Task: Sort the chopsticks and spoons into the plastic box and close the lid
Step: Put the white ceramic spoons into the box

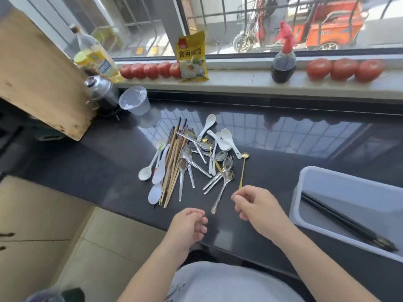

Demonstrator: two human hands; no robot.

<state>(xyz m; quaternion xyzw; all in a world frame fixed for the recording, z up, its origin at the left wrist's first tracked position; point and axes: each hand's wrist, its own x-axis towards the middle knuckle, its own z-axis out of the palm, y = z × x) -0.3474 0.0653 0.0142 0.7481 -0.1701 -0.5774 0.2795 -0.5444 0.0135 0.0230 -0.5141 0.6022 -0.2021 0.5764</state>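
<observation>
A heap of cutlery lies on the dark counter: a bundle of wooden chopsticks (174, 162), several steel spoons (224, 171), several white spoons (225, 139) and a thin gold spoon (242, 171). At the right stands the white plastic box (305, 182), lid off, with black chopsticks (340, 221) lying inside. My right hand (259, 208) hovers just below the gold spoon's handle tip, fingers loosely curled, holding nothing. My left hand (189, 225) hangs near the counter's front edge, also loosely curled and holding nothing. No lid is in view.
A wooden cutting board (37, 77) leans at the left, with an oil bottle (96, 55), a steel pot (102, 92) and a clear plastic cup (135, 101) beside it. Tomatoes (344, 69), a yellow packet (193, 57) and a dark sauce bottle (283, 66) line the windowsill.
</observation>
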